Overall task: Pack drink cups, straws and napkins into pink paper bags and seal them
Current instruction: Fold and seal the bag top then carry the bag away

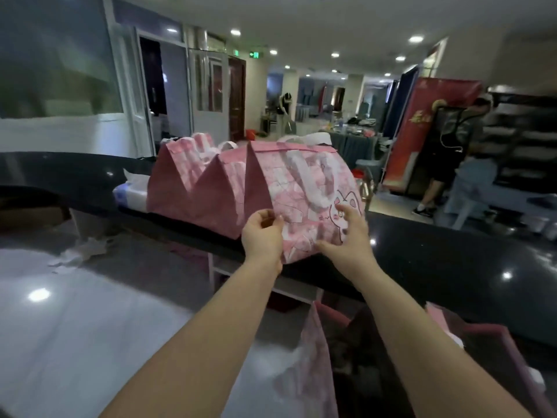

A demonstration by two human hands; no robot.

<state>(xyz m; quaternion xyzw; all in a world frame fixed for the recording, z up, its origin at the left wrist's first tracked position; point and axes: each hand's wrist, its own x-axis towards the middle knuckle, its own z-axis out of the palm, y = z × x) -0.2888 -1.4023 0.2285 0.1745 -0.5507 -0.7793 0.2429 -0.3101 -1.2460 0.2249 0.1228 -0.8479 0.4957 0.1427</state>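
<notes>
Pinching the edge of a cartoon-print pink paper bag with the left hand, right hand fingers splayed against its front.

Pink bags on counter: three. Hands: two.

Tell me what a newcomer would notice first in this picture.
Three pink paper bags stand in a row on the black counter, in the middle of the view. Both hands are on the nearest bag: the left hand pinches its left edge, and the right hand lies spread on its cartoon-printed front. Close below, at the lower right, another pink bag stands open.
</notes>
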